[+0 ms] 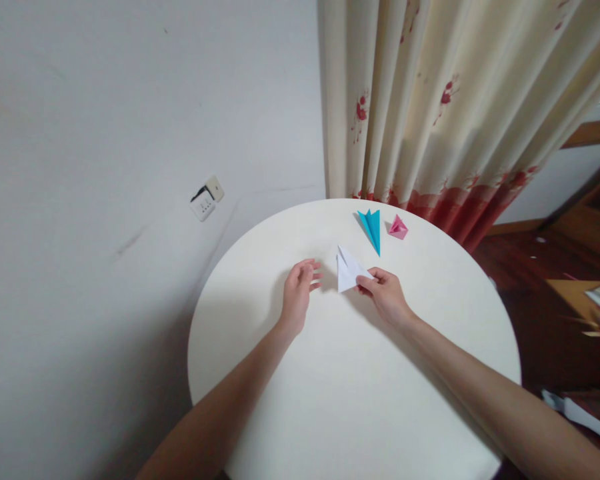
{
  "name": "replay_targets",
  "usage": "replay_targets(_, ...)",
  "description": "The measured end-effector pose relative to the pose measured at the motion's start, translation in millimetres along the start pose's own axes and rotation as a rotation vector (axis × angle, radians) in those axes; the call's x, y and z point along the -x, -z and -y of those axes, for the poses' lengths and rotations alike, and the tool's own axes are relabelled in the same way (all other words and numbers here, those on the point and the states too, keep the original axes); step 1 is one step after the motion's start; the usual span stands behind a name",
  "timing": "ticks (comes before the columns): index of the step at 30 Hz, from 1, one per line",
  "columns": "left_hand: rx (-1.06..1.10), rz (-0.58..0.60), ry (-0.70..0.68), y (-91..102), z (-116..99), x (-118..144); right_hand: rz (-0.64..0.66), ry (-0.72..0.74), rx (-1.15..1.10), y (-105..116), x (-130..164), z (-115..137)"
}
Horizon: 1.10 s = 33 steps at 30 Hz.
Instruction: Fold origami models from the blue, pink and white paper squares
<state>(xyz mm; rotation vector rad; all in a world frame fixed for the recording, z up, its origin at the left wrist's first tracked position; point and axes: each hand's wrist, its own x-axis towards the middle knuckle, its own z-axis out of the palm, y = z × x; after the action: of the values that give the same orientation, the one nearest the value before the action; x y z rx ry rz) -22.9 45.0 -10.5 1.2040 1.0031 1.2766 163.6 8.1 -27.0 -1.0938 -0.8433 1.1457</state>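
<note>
Two bare forearms are stretched forward over a round white table. A folded white paper triangle is pinched at its right corner by the right hand, fingers pressed together on it, and is held just above the middle of the tabletop. Just beside its left edge, the left hand is kept apart from the sheet, fingers spread and nothing gripped. Several folds are already set into the white paper, judging by its pointed shape; it seems less worked than the two finished-looking pieces beyond it. A teal folded paper dart and a small pink folded paper figure are laid near the far rim, well clear of the hands. Behind them a cream curtain with red flowers is hung, and a wall socket is seen to the left. Nothing is placed in the way.
</note>
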Motion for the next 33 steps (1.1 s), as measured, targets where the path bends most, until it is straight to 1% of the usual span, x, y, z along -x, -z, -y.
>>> replay_targets(2, 0.055, 0.117, 0.033, -7.7, 4.8, 6.5, 0.000, -0.027, -0.046, -4.5, 3.6, -1.2)
replay_targets(4, 0.064, 0.239, 0.047, -13.7, 9.2, 12.1, 0.027, -0.059, -0.078, -8.2, 6.9, -2.0)
replay_targets(6, 0.048, 0.284, 0.036, -16.7, 11.7, 15.1, 0.056, -0.070, -0.069, -10.5, 8.8, -2.8)
replay_targets(10, -0.022, 0.207, -0.013, -13.7, 11.6, 12.9, 0.093, -0.018, 0.064, -10.8, 8.3, -3.4)
replay_targets(13, -0.065, 0.185, -0.041, -9.3, 10.0, 8.5, 0.089, 0.048, 0.133, -9.8, 6.3, -1.4)
replay_targets(15, -0.075, 0.191, -0.062, -7.8, 9.4, 6.6, 0.088, 0.105, 0.118, -8.9, 5.4, 0.5)
replay_targets(19, -0.059, 0.218, -0.076, -8.0, 9.0, 5.6, 0.137, 0.182, 0.116, -6.9, 4.9, 3.0)
replay_targets(24, -0.066, 0.228, -0.037, -7.6, 6.6, 5.1, 0.128, 0.207, 0.139, -4.7, 5.9, 4.9)
replay_targets(29, -0.136, 0.244, -0.020, -3.7, -0.2, 5.2, 0.166, 0.227, 0.169, -3.3, 9.0, 9.2)
replay_targets(31, -0.110, 0.252, -0.009, -2.5, -2.2, 6.1, 0.178, 0.235, 0.184, -3.0, 9.9, 10.9)
replay_targets(33, -0.032, 0.267, 0.006, -1.9, -3.2, 7.2, 0.178, 0.241, 0.188, -2.8, 10.1, 11.8)
